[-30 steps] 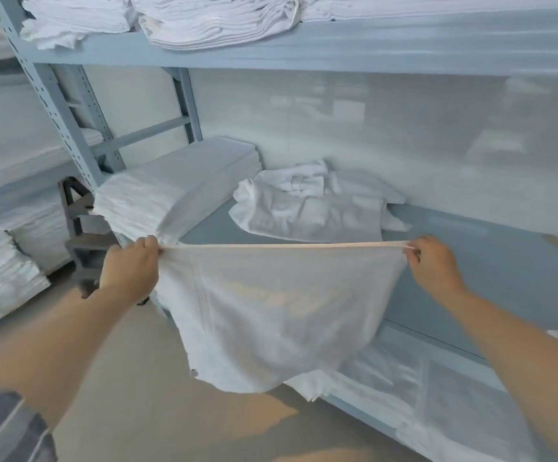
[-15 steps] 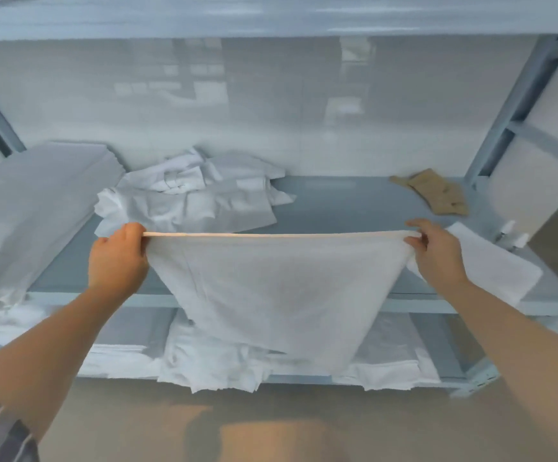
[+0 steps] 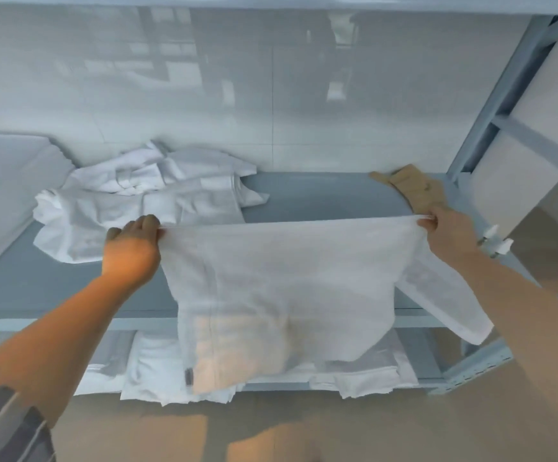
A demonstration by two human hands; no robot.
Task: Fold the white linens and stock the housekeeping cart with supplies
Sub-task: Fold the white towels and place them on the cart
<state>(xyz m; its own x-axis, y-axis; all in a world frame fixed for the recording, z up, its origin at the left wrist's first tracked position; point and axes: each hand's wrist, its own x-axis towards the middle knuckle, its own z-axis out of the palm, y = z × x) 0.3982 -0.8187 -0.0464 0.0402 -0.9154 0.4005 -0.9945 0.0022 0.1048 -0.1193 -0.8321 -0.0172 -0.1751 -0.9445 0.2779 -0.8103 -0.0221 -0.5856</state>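
Note:
A white towel [image 3: 281,288] hangs stretched between my two hands over the front of the grey-blue shelf [image 3: 321,198]. My left hand [image 3: 130,251] grips its upper left corner and my right hand [image 3: 447,235] pinches its upper right corner. The towel's top edge is taut and its lower part drapes over the shelf's front edge. Behind my left hand lies a crumpled heap of white linens [image 3: 144,195] on the shelf. A folded white cloth [image 3: 451,305] lies under my right forearm.
A tall stack of folded white linens [image 3: 7,188] fills the shelf's left end. A tan cloth [image 3: 414,188] lies at the back right. More folded linens [image 3: 364,371] sit on the lower shelf. A metal upright [image 3: 504,95] bounds the right side.
The view has swung right along the shelf, then closer. Both hands have carried the stretched towel forward over the shelf, still gripping its two top corners.

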